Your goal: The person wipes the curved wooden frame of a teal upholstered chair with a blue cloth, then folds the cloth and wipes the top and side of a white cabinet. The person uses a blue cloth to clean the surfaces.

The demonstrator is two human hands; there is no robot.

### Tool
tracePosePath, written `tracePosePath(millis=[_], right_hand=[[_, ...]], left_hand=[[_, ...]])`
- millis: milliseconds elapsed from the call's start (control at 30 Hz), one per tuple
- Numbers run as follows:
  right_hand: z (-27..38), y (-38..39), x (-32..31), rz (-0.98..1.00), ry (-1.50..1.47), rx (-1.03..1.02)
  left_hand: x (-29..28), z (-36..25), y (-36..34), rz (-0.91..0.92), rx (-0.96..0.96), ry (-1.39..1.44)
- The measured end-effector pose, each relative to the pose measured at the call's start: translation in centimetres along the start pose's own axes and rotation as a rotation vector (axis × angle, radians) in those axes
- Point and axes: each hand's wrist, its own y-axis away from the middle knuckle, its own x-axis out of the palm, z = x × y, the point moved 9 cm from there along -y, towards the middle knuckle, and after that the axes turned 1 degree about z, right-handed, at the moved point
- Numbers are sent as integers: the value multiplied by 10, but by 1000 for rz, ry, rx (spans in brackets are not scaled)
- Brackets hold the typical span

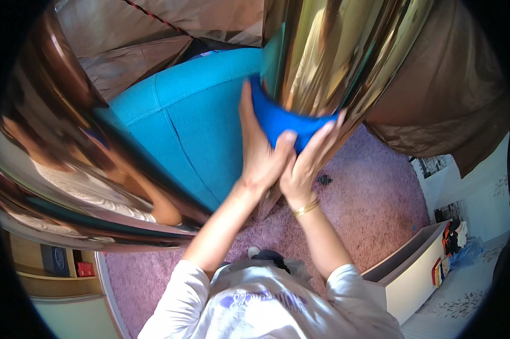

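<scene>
Left hand (259, 157): gripping blue cloth (286, 125)
Right hand (303, 168): same
Gold column (323, 51): may scuff under uneven pressure

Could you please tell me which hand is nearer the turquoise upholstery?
The left hand, at the right edge of the turquoise upholstery; the right hand is farther right.

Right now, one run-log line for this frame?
left hand: holding blue piece; right hand: same; blue piece: before shiny gold column, contact unclear; teal upholstery: left of column
</scene>
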Motion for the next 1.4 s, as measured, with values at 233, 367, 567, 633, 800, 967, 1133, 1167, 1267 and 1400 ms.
tracePosePath(millis=[233,367,567,633,800,967,1133,1167,1267,1400], right_hand=[[36,-131,-27,-95,83,-308],[33,-94,-4,-81,113,-315],[-15,-5,18,40,80,-117],[-39,54,40,93,6,1],[-112,235,70,436,-127,369],[-103,252,76,471,-271,746],[-92,163,51,204,-302,576],[-83,136,45,167,-302,535],[-69,90,34,141,-275,432],[-86,128,40,183,-168,423]], left_hand=[[-12,-127,-92,-40,377,89],[-15,-104,-90,-30,400,149],[-22,2,-24,-123,268,-79],[-29,49,22,-139,70,-122],[-12,159,167,-13,-357,-330],[-6,157,197,-14,-429,-397],[11,80,122,-88,-121,-437],[10,59,105,-100,-40,-451],[6,30,79,-144,30,-429],[11,51,97,-93,102,-508]])
